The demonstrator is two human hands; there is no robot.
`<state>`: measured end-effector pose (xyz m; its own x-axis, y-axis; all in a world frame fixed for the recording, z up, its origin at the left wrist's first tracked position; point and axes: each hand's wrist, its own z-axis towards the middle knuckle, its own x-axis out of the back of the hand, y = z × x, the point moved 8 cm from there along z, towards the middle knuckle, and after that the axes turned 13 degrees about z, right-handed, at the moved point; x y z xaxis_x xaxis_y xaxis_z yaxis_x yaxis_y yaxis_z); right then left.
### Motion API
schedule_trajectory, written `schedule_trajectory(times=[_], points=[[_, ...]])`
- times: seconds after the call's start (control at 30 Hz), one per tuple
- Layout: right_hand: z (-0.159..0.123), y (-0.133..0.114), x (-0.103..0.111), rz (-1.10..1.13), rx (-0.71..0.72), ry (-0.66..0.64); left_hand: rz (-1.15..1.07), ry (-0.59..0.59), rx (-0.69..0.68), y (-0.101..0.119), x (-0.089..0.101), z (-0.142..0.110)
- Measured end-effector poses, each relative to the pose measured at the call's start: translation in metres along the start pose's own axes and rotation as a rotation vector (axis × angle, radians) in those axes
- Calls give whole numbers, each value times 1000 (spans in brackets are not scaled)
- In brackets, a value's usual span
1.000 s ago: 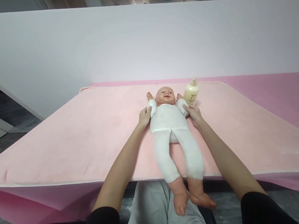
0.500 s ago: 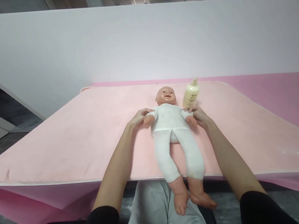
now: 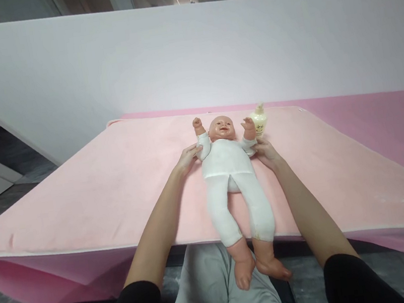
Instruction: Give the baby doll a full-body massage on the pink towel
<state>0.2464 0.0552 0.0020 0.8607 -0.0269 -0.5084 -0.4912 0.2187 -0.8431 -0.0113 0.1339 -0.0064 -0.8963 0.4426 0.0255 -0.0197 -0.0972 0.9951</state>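
Note:
A baby doll [image 3: 230, 167] in a white suit lies on its back on the pink padded table [image 3: 116, 183], with its bare feet hanging over the near edge. My left hand [image 3: 187, 158] grips the doll's arm on the left side. On the other side my right hand [image 3: 267, 154] grips the doll's other arm. Both doll arms are raised beside its head. A cream lotion bottle [image 3: 259, 120] with a pump stands just behind the doll's raised hand on the right.
A white partition wall [image 3: 138, 70] runs behind the table. A darker pink surface [image 3: 381, 121] extends at the right. My grey-trousered legs [image 3: 214, 295] show under the table's near edge.
The doll's arms went down to its sides and are now lifted up beside its head again, with my hands still holding them. The view shifted slightly.

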Motion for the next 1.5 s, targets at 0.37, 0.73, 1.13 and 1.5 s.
schedule_trajectory(times=[0.37,0.73,1.13,1.5], points=[[19,21,32,-180,5,307,-23,196,110,-28,2,14],[-9,0,-5,-70,-135,-32,-63,-89,5,-1,-1,0],[-6,7,20,-145,-167,55,-51,-77,11,-10,7,1],[2,9,13,-78,-118,95,-13,21,30,-9,3,8]])
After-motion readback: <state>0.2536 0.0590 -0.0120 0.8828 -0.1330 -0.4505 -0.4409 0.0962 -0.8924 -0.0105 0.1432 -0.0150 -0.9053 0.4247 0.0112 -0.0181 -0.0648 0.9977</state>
